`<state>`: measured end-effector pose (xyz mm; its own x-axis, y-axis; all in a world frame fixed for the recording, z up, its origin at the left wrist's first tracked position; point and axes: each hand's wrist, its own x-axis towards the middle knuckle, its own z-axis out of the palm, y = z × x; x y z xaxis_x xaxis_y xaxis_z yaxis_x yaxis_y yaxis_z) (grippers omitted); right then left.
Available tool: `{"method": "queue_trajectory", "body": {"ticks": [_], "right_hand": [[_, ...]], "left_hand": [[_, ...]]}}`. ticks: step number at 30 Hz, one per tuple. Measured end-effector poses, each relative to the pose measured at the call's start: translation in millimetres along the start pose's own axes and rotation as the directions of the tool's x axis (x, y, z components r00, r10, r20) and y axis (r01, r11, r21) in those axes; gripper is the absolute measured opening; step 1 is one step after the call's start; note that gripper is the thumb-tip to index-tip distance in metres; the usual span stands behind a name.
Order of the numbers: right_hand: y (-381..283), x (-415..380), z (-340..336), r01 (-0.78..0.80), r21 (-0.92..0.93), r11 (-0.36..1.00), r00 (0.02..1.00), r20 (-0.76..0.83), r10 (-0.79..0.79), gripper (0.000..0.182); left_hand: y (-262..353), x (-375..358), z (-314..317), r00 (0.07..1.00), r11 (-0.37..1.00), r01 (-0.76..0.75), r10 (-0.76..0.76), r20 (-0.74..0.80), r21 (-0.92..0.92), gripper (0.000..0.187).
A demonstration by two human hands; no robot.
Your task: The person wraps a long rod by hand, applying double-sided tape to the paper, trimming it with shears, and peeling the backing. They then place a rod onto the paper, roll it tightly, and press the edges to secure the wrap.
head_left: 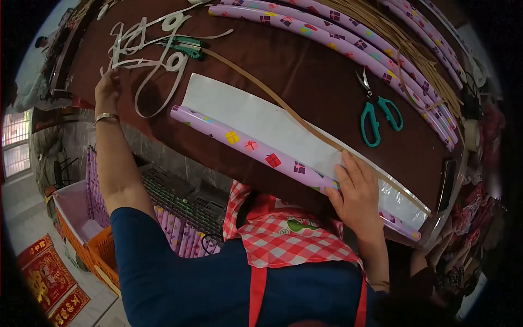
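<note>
My right hand [357,188] lies flat with fingers stretched over a partly unrolled roll of purple gift wrap [261,152], its white inner side [234,103] facing up. Along that white sheet runs a long brown strip [283,106], partly under my right fingertips. At the upper left, my left hand [109,87] is closed, its fingers pinching the end of a tangled white tape strip [133,64]. Near this tangle are a small white tape roll [175,61] and a green utility knife [188,47]. Green-handled scissors [376,111] rest open on the brown table cover [261,60].
Several finished purple rolls [327,35] and a bundle of brown strips [417,52] lie along the far side. A dark phone-like object [447,185] sits at the right edge. Below left stand an orange crate [81,256] and more upright rolls [177,231].
</note>
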<state>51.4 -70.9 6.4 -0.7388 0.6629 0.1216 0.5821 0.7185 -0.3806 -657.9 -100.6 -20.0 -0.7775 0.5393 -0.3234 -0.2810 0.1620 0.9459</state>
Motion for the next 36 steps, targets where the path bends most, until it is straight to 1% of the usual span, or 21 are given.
{"method": "queue_trajectory", "body": {"ticks": [2,4,8,9,10,12,14,16,17,19,20,21,23,24,25,27,28,29,31,32,36], "right_hand": [[-0.3,0.5,-0.7,-0.004,0.0,1.0,1.0,0.007,0.004,0.053],[0.1,0.7,-1.0,-0.003,-0.005,1.0,1.0,0.014,0.003,0.054],[-0.6,0.1,-0.7,-0.009,-0.007,1.0,1.0,0.01,0.009,0.054],[-1.1,0.8,-0.7,-0.015,0.004,1.0,1.0,0.009,0.015,0.054],[-1.3,1.5,-1.1,-0.02,0.014,1.0,1.0,0.007,0.02,0.053],[-1.0,2.4,-2.2,-0.016,0.014,1.0,1.0,0.006,0.016,0.053],[-1.3,2.5,-2.4,-0.008,0.015,1.0,1.0,0.008,0.008,0.053],[-1.5,2.6,-2.6,-0.008,0.01,1.0,1.0,0.013,0.008,0.054],[-1.2,3.1,-2.5,-0.009,0.007,1.0,1.0,0.015,0.008,0.054],[-0.8,3.1,-1.8,0.011,0.013,1.0,1.0,-0.007,-0.01,0.054],[-0.8,2.5,-1.8,0.006,0.011,1.0,1.0,-0.007,-0.006,0.054],[-0.7,2.3,-1.5,0.012,0.005,1.0,1.0,-0.013,-0.012,0.054],[-0.8,2.0,-1.1,0.013,0.001,1.0,1.0,-0.02,-0.013,0.054],[-0.9,2.0,-1.4,0.009,0.008,1.0,1.0,-0.017,-0.009,0.054],[-0.6,2.0,-1.4,0.008,0.016,1.0,1.0,-0.013,-0.007,0.054],[-1.1,2.5,-1.5,-0.001,0.02,1.0,1.0,-0.011,0.001,0.054],[-1.3,2.4,-1.3,-0.005,0.023,1.0,1.0,-0.012,0.005,0.054],[-1.1,2.1,-1.0,-0.006,0.025,1.0,1.0,-0.009,0.006,0.054],[0.3,1.9,-0.4,0.006,0.014,1.0,1.0,-0.015,-0.006,0.054],[0.4,2.2,-0.7,0.007,0.015,1.0,1.0,-0.015,-0.007,0.054],[0.8,1.4,0.4,0.011,0.001,1.0,1.0,-0.021,-0.011,0.054]], "left_hand": [[1.1,4.1,-4.2,0.999,0.999,-0.013,0.011,-0.042,-0.04,0.01],[0.6,-4.3,5.4,0.948,0.934,-0.175,0.245,-0.201,0.311,0.02],[14.0,-4.0,14.4,0.968,0.836,-0.151,0.233,-0.091,0.528,0.028],[13.0,-22.4,40.0,0.817,0.521,-0.305,0.573,-0.061,0.797,0.028],[12.7,-44.1,68.0,0.575,0.105,-0.307,0.812,0.097,0.946,0.028],[16.8,-101.7,129.1,0.594,0.149,-0.597,0.742,0.31,0.788,0.024],[11.4,-128.5,167.2,0.603,0.126,-0.77,0.462,0.651,0.625,0.023],[-9.6,-157.3,204.5,0.332,0.043,-0.938,0.395,0.857,0.344,0.021],[-15.6,-159.4,213.1,0.333,0.046,-0.938,0.396,0.856,0.344,0.021],[-25.8,-155.0,227.3,0.273,-0.284,-0.894,0.269,0.924,0.347,0.018],[-28.9,-152.5,230.7,0.297,-0.335,-0.864,0.262,0.918,0.375,0.017],[-26.8,-151.4,233.4,0.293,-0.334,-0.867,0.262,0.92,0.371,0.017],[-17.9,-147.1,234.2,0.445,-0.286,-0.834,0.155,0.882,0.472,0.018],[-14.4,-137.6,228.0,0.281,-0.215,-0.923,0.187,0.941,0.318,0.017],[-9.2,-139.2,225.6,0.28,-0.214,-0.924,0.185,0.942,0.316,0.017],[8.8,-152.1,220.8,0.255,-0.017,-0.963,0.259,0.932,0.269,0.013],[19.4,-163.6,218.9,0.372,0.138,-0.927,0.223,0.901,0.349,0.012],[29.9,-162.6,215.8,0.373,0.141,-0.926,0.22,0.901,0.35,0.012],[47.8,-154.0,198.4,0.493,0.243,-0.851,0.062,0.868,0.466,0.007],[50.0,-153.5,191.4,0.494,0.242,-0.85,0.062,0.867,0.467,0.007],[48.3,-157.7,162.7,0.505,0.51,-0.741,-0.005,0.863,0.436,0.015]]}}
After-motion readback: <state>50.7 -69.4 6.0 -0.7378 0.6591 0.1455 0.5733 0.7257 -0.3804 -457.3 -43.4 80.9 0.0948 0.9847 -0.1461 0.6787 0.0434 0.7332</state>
